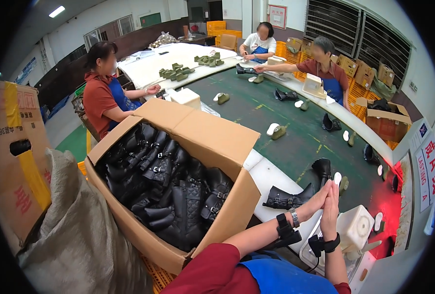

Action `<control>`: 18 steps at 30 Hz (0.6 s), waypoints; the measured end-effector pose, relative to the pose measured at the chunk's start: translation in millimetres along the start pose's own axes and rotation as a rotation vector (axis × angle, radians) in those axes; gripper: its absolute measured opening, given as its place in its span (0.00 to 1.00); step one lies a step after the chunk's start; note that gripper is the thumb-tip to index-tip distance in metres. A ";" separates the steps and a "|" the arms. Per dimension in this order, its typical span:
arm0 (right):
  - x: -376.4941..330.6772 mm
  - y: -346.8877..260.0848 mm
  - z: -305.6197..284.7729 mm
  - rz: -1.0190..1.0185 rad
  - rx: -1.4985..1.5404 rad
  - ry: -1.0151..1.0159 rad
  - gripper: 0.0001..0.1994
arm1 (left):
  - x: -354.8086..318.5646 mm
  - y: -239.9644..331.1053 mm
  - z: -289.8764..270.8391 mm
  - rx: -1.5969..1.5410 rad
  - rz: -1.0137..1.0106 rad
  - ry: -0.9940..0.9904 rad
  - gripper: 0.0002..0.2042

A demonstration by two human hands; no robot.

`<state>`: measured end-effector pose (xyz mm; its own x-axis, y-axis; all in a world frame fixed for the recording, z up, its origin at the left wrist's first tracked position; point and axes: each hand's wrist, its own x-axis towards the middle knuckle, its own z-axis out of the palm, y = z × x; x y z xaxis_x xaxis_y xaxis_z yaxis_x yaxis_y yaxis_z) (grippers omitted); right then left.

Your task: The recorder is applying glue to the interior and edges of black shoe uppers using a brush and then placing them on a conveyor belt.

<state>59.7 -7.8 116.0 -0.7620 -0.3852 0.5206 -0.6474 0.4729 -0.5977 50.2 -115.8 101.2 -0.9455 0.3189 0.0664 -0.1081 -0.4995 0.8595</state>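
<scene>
My left hand (317, 204) and my right hand (330, 208) meet palm to palm at the near edge of the green conveyor belt (246, 98). Their fingers are stretched out straight, and I see nothing held between them. Just past the fingertips lie a white insole-shaped piece (337, 177) and an olive-green shoe-shaped piece (343, 184). A black boot (321, 170) is beside them on the belt. Left of my hands, a black buckled boot (287, 198) lies on its side. Close by my right wrist is a white plastic container (357, 226).
An open cardboard box (249, 196) full of black boots (178, 206) stands at my left. A grey sack (75, 225) slumps beside it. Across the belt, a person (264, 44) and two others work. Red light falls on the belt's right end (374, 196).
</scene>
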 end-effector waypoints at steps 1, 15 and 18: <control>2.6 0.4 -0.1 0.000 0.003 0.002 0.24 | 0.9 -0.3 -2.8 0.046 0.080 -0.030 0.35; 1.7 -19.4 4.8 0.038 0.472 -0.064 0.28 | -3.1 -19.8 7.3 0.286 0.388 -0.251 0.36; 4.8 -17.4 4.9 0.162 0.616 -0.105 0.29 | -8.0 -18.0 8.3 0.253 0.371 -0.060 0.42</control>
<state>67.2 -21.7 125.8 -0.8282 -0.4371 0.3507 -0.3907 0.0017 -0.9205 62.3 -102.7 89.3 -0.8858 0.2048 0.4165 0.3207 -0.3785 0.8683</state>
